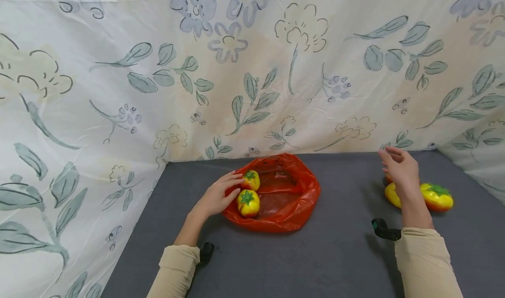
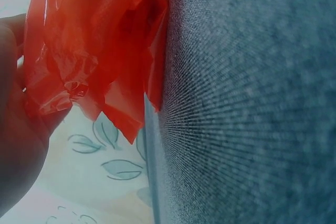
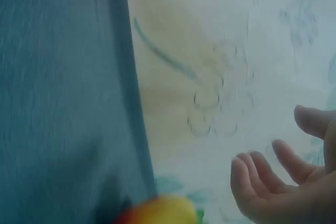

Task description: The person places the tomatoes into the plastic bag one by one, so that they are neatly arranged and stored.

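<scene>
A red plastic bag [image 1: 307,201] lies on the dark table with its mouth spread wide. Two yellow-and-red toy fruits with green leafy tops, one upper [image 1: 252,180] and one lower [image 1: 248,203], sit inside its left side. My left hand [image 1: 217,197] reaches over the left rim, its fingers at the upper fruit and its thumb near the lower one. In the left wrist view the bag's wall [image 2: 94,40] hides the fingertips. My right hand [image 1: 404,173] hovers, loosely bent and holding nothing, above a yellow-red fruit [image 1: 438,197] and a partly hidden yellow fruit [image 1: 392,196].
Behind the hovering hand, a dark reddish thing [image 1: 386,180] is mostly covered. A floral cloth [image 1: 252,70] hangs along the table's far edge and both sides. A black band [image 1: 384,230] sits at the right wrist, and another [image 1: 206,252] at the left.
</scene>
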Available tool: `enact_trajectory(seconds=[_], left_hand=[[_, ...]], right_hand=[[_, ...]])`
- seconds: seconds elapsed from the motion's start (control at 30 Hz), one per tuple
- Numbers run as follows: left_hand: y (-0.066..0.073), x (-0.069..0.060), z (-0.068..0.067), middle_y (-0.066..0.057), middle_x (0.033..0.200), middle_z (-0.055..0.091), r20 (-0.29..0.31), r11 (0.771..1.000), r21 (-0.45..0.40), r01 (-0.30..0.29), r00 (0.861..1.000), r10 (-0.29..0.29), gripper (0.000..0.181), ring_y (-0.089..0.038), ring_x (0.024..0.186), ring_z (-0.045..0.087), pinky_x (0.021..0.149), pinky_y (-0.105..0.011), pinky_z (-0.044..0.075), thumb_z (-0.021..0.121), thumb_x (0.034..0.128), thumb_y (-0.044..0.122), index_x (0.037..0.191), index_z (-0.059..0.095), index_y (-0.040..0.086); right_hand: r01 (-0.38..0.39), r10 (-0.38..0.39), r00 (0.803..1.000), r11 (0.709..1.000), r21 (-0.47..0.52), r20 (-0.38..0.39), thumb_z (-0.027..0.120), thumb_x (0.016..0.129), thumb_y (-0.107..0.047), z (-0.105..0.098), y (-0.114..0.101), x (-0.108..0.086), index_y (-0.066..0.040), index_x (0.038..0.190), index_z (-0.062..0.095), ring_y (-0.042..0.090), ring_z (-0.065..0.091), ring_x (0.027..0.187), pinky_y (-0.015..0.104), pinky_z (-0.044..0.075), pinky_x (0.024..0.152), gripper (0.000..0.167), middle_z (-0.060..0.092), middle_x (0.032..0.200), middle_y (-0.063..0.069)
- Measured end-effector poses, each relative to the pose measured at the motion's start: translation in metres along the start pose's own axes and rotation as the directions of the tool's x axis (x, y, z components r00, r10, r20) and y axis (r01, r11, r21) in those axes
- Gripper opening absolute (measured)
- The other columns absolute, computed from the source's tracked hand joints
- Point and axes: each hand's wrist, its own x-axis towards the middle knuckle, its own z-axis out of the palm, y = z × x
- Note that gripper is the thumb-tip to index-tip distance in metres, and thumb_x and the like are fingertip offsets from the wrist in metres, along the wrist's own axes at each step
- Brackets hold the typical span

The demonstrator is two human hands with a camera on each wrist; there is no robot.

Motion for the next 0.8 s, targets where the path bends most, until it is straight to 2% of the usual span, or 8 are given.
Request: enact_trajectory(seconds=[0.13,0.23,0.33,0.4,0.5,0.7,0.8], left_hand=[[0.000,-0.001,0.000,-0.008,0.136,0.053,-0.002,1.000,0.001,-0.008,1.000,0.008,0.034,-0.026,0.135,0.034,0.105,-0.050,0.033,0.063,0.0921,0.015,0.126,0.063,0.010],[-0.001,-0.002,0.000,-0.008,0.136,0.053,-0.002,1.000,0.003,-0.004,1.000,0.004,0.034,-0.026,0.135,0.034,0.105,-0.051,0.033,0.063,0.0917,0.014,0.125,0.064,0.010],[-0.001,-0.004,-0.001,-0.008,0.136,0.053,0.000,1.000,0.005,0.004,1.000,-0.004,0.034,-0.026,0.135,0.034,0.104,-0.052,0.033,0.064,0.0914,0.014,0.125,0.064,0.011],[-0.001,-0.004,-0.001,-0.007,0.136,0.052,0.000,1.000,0.002,0.004,1.000,-0.004,0.034,-0.026,0.135,0.034,0.104,-0.052,0.032,0.064,0.0914,0.014,0.125,0.064,0.011],[-0.001,-0.004,-0.001,-0.007,0.136,0.052,0.002,1.000,-0.001,-0.001,1.000,0.001,0.035,-0.027,0.136,0.034,0.105,-0.052,0.032,0.064,0.0914,0.014,0.126,0.063,0.011],[-0.002,-0.004,0.000,-0.007,0.137,0.052,0.007,1.000,-0.004,0.000,1.000,0.000,0.035,-0.026,0.136,0.034,0.105,-0.051,0.032,0.064,0.0914,0.015,0.126,0.064,0.012],[-0.001,-0.004,0.000,-0.007,0.136,0.052,0.007,1.000,-0.007,-0.002,1.000,0.002,0.035,-0.026,0.136,0.034,0.105,-0.051,0.032,0.064,0.0911,0.014,0.126,0.064,0.012]], right_hand=[[-0.015,0.013,0.999,0.999,-0.044,-0.037,0.047,0.081,-0.071,-0.018,0.034,0.022,-0.025,0.149,0.033,0.033,0.045,0.122,0.038,0.049,0.089,0.083,0.032,0.149,0.017],[-0.045,0.043,0.998,0.996,-0.075,-0.038,0.047,0.081,-0.072,-0.028,0.043,0.024,-0.021,0.150,0.030,0.034,0.047,0.116,0.038,0.050,0.083,0.087,0.028,0.151,0.018],[-0.061,0.059,0.998,0.992,-0.107,-0.026,0.045,0.081,-0.073,-0.036,0.045,0.019,-0.016,0.151,0.027,0.036,0.046,0.115,0.043,0.049,0.084,0.092,0.025,0.152,0.019],[-0.068,0.067,0.998,0.990,-0.125,-0.014,0.044,0.082,-0.072,-0.040,0.044,0.016,-0.012,0.152,0.025,0.041,0.042,0.120,0.052,0.044,0.091,0.094,0.023,0.152,0.021],[-0.071,0.071,0.997,0.985,-0.156,-0.005,0.044,0.084,-0.070,-0.045,0.044,0.010,-0.007,0.151,0.023,0.048,0.032,0.128,0.060,0.036,0.097,0.095,0.020,0.152,0.026],[-0.079,0.097,0.993,0.964,-0.253,0.062,0.041,0.084,-0.071,-0.051,0.041,0.000,0.001,0.149,0.020,0.052,0.028,0.127,0.062,0.034,0.096,0.100,0.018,0.147,0.035],[-0.111,0.149,0.983,0.950,-0.292,0.111,0.040,0.088,-0.067,-0.053,0.025,-0.015,0.005,0.147,0.020,0.053,0.026,0.126,0.062,0.034,0.095,0.096,0.014,0.147,0.037]])
